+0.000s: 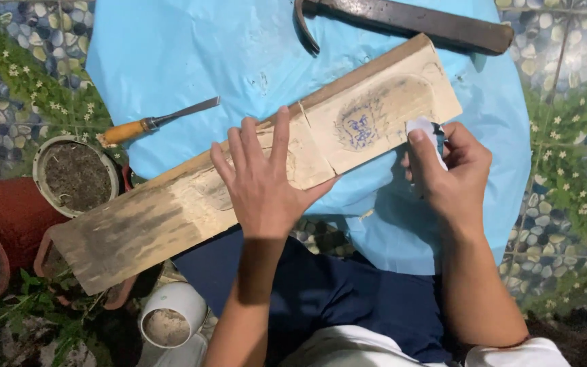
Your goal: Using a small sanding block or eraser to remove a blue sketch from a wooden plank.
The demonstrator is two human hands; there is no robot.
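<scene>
Left hand [266, 180] flat, open on weathered plank [239, 177] bearing blue sketch; right hand [453, 173] gripping white cloth [424, 129]

A hammer [402, 20] is seen at the top of a blue sheet [171, 54]. A wooden-handled chisel [157, 122] is laid left, near soil-filled pots [76, 175] on the pebble-patterned floor [565, 136].

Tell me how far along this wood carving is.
Done: a face is sketched in blue on the plank, inside a shallow hollowed patch. In hand: the left hand lies flat on the plank, and the right hand holds a small white piece against its edge. Left: the sketch itself looks uncut; the chisel and hammer lie untouched on the blue sheet.
</scene>
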